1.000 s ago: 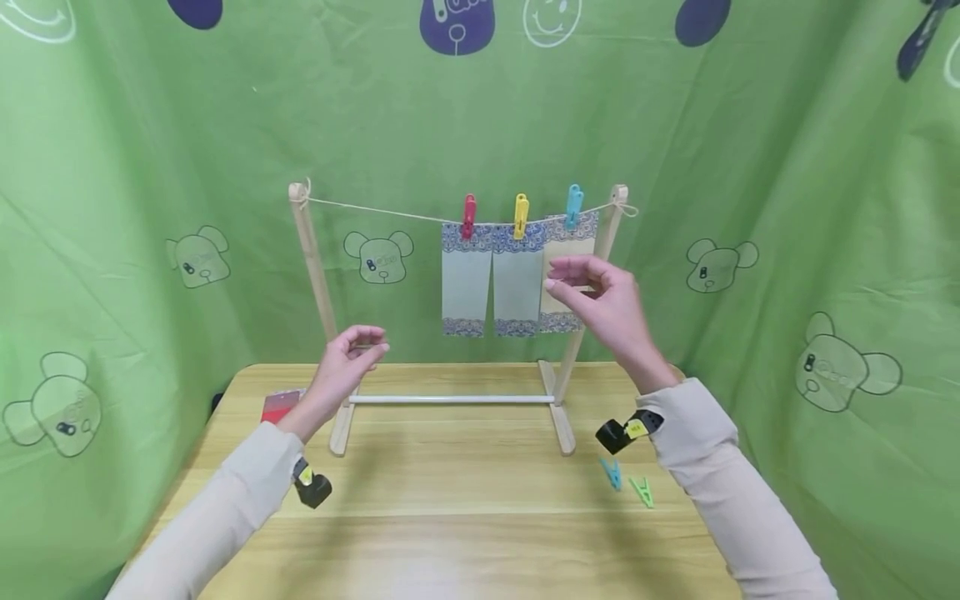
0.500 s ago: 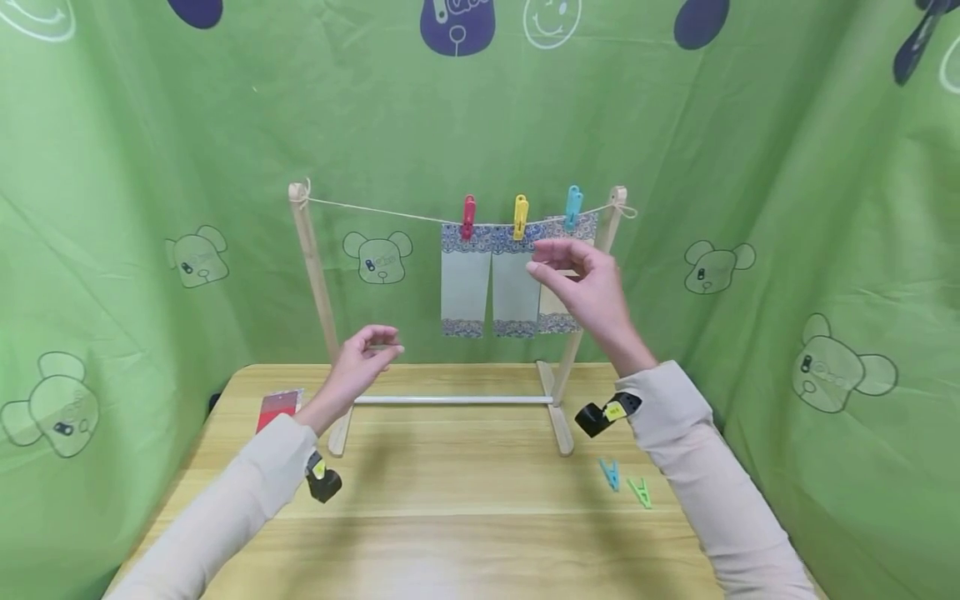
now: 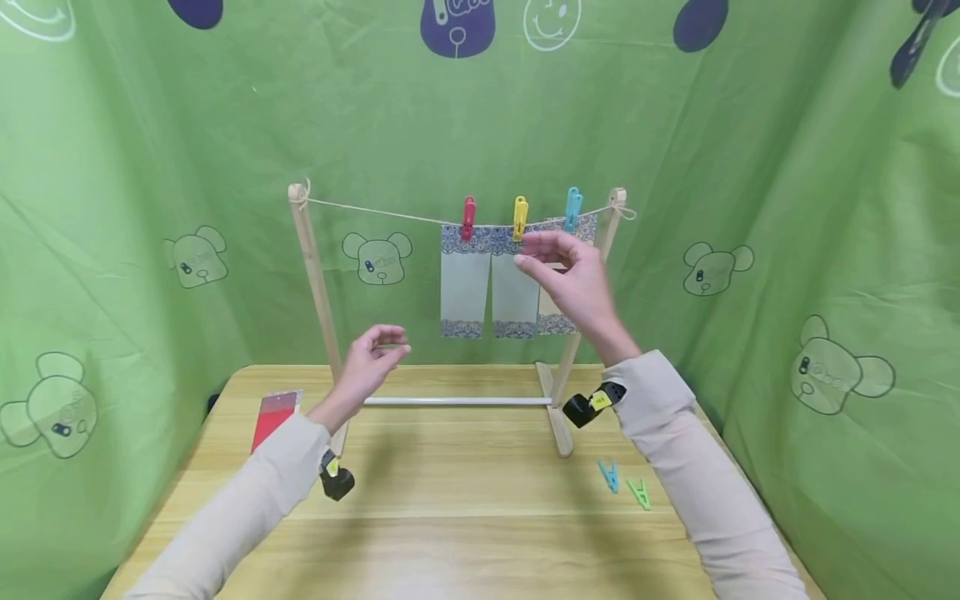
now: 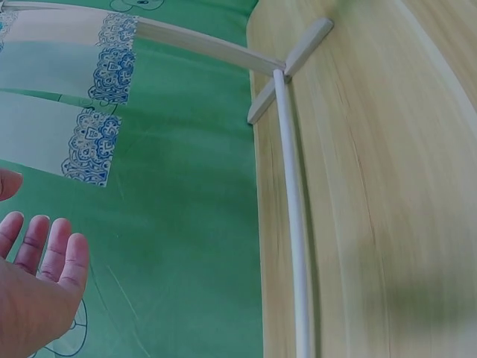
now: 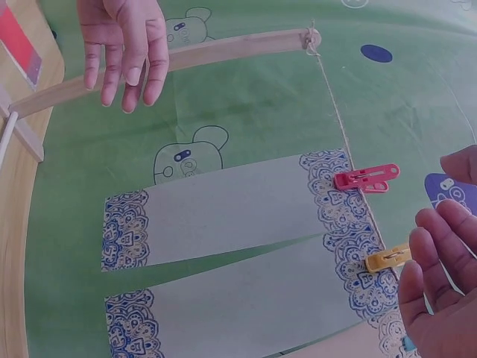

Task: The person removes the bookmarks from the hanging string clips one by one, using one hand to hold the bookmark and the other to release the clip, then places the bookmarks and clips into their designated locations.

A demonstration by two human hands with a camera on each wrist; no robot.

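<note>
String [image 3: 367, 208] bears three clips [image 3: 468, 218], three cards [image 3: 462, 287]; below lie two loose clips [image 3: 609, 477], one red card [image 3: 274, 417]; before it, two hands [image 3: 570, 282].

A pale wood-grain table [image 3: 465, 542] carries a wooden stand [image 3: 316, 275], its feet [image 3: 561, 437] near the far edge and joined by a white rod [image 3: 457, 401]. A red card [image 3: 275, 419], partly hidden, lies toward the left; toward the right, a blue clothespin [image 3: 609, 477] lies just beside a green clothespin [image 3: 641, 495].

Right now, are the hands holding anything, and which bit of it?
Nothing is held: the left hand and the right hand each show a gap between thumb and fingers.
</note>
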